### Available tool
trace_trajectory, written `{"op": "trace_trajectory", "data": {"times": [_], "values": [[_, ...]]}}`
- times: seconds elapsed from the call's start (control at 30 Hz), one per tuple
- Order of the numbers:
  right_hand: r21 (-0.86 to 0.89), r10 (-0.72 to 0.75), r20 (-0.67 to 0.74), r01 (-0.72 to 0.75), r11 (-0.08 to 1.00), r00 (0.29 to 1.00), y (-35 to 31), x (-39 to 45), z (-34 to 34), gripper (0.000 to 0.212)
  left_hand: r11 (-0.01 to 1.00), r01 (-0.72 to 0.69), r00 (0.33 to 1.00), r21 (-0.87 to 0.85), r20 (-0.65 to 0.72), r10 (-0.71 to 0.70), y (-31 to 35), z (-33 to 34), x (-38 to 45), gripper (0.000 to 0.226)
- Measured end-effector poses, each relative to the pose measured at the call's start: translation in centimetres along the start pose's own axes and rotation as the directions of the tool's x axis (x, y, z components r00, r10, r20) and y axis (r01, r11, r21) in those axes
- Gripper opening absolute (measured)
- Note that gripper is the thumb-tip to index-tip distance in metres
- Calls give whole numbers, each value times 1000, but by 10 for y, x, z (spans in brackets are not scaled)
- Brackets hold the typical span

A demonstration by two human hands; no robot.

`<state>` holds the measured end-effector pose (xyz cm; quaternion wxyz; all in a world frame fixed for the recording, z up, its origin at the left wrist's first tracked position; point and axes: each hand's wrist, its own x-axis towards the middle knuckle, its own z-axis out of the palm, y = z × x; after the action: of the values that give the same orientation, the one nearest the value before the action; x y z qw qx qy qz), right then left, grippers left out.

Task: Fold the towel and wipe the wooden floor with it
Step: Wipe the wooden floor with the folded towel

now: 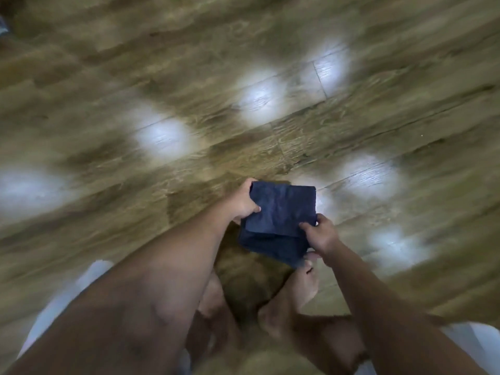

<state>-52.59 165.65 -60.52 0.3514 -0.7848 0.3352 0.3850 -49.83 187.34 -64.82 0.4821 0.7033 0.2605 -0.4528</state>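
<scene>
The left hand [242,202] and right hand [322,234] each pinched an edge of the dark blue towel [278,220], held folded above the wooden floor [189,90] and bare feet [295,293]. Folding looked nearly finished; next, it likely needed lowering flat for wiping.

Motion blur smears the floor [108,77] away from the middle. The towel [281,212] hides most fingers of both hands. Bare feet [292,293] below are blurred.
</scene>
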Motion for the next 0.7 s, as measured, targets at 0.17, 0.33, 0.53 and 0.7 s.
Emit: {"op": "trace_trajectory", "data": {"times": [0.17,0.33,0.53,0.7], "values": [[-74,104,-69,-109,991,992,42,84,21,32,956,-92,992,280,113,62,-8,30,81,60],[-459,-352,-530,89,884,772,31,97,52,63,587,-313,864,747,-32,502,3,8,110,54],[-622,-370,-157,199,757,916,20,105,119,116,721,79,873,688,-397,284,10,-52,144,103],[-692,-549,-152,308,653,822,57,105,127,115,826,117,922,552,-369,116,10,-71,161,111]]}}
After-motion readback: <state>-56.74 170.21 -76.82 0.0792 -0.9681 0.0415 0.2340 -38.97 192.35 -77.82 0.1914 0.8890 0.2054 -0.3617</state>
